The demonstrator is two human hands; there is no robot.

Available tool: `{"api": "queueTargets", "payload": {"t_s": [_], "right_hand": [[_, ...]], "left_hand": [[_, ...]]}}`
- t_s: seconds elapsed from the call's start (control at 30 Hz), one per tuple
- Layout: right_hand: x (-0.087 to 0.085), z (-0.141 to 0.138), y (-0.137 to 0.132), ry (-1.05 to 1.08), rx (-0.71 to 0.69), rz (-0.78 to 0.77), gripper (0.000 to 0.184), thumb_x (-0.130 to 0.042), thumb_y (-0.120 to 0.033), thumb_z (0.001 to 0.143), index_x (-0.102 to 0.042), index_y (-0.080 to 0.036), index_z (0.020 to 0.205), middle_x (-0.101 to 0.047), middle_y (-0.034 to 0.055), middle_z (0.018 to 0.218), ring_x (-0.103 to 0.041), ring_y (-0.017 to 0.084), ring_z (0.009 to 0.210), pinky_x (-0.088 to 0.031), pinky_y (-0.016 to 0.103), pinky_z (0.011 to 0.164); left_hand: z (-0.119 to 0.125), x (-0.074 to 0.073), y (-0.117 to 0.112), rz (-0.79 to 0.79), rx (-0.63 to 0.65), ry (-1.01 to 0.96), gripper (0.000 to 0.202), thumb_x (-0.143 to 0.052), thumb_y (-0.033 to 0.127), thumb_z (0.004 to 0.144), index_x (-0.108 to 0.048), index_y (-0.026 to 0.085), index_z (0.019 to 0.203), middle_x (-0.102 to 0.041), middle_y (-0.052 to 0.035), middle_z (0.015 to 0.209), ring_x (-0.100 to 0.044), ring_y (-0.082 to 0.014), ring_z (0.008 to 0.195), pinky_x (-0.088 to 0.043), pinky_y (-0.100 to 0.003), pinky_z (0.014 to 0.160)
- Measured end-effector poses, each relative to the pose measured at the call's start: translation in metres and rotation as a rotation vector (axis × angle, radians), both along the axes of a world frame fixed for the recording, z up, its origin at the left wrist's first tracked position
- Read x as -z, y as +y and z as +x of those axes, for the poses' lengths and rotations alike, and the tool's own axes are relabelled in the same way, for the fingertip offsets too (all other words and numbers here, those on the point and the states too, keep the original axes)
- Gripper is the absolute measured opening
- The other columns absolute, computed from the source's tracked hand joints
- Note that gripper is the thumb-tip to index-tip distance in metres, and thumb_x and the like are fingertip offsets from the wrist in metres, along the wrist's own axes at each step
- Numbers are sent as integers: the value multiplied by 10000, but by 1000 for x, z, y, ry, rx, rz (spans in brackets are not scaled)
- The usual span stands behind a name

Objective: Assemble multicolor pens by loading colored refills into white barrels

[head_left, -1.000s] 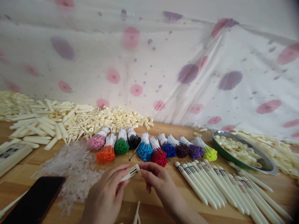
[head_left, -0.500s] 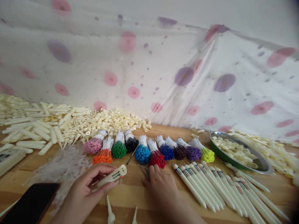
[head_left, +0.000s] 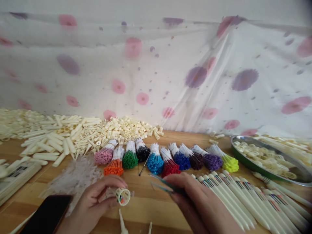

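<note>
My left hand (head_left: 97, 198) is closed round a cream slotted pen barrel (head_left: 123, 197), its open end turned toward me. Orange and green bits show inside the barrel's mouth. A pair of tweezers (head_left: 168, 186) sits in my closed right hand (head_left: 195, 195), the tips pointing left and apart; I cannot make out anything between them. Behind the tweezers lie the red-tipped bundle of thin rods (head_left: 170, 165) and the light blue bundle (head_left: 155, 162). The orange bundle (head_left: 113, 165) and green bundle (head_left: 130, 158) are beyond my left hand.
Assembled multi-colour pens (head_left: 234, 195) lie in a row at right, near a green metal dish (head_left: 234, 151) of cream rings. Cream parts (head_left: 58, 139) are heaped at back left. A phone (head_left: 47, 214), clear small pieces (head_left: 73, 177) and a cream device (head_left: 19, 177) lie at left.
My right hand has risen from the red bundle and moved right with the tweezers, which now show plainly. My left hand has tipped the barrel's open end toward me. The view has shifted slightly.
</note>
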State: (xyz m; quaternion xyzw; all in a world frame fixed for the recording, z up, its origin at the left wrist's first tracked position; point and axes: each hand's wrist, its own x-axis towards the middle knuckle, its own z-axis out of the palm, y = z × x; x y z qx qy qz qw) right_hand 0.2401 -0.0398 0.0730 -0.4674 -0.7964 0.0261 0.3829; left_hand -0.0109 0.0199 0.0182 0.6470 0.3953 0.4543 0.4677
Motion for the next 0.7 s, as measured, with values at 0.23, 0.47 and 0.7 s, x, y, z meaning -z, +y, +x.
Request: {"api": "queueTargets", "payload": {"t_s": [0.23, 0.47, 0.7], "right_hand": [[34, -28, 7, 84, -26, 325, 315, -370, -292, 960, -564, -185, 736, -579, -19, 513, -520, 86, 413, -334, 192, 355], [40, -39, 6, 78, 21, 328, 450, -303, -292, 975, -572, -166, 637, -559, -6, 464, -480, 92, 379, -288, 218, 341], [46, -40, 6, 57, 21, 313, 460, -292, -273, 972, -573, -166, 624, -547, -4, 464, -467, 93, 379, -272, 221, 349]], "left_hand": [[3, 1, -4, 18, 7, 1, 255, -697, 81, 626, -733, 300, 752, -733, 34, 794, -681, -143, 784, -513, -144, 712], [10, -2, -5, 90, 41, 34, 276, -706, 77, 632, -734, 318, 764, -737, 36, 788, -686, -148, 779, -522, -154, 706], [11, -1, -6, 112, 54, 65, 290, -704, 70, 639, -732, 323, 778, -737, 36, 797, -692, -154, 777, -533, -172, 700]]}}
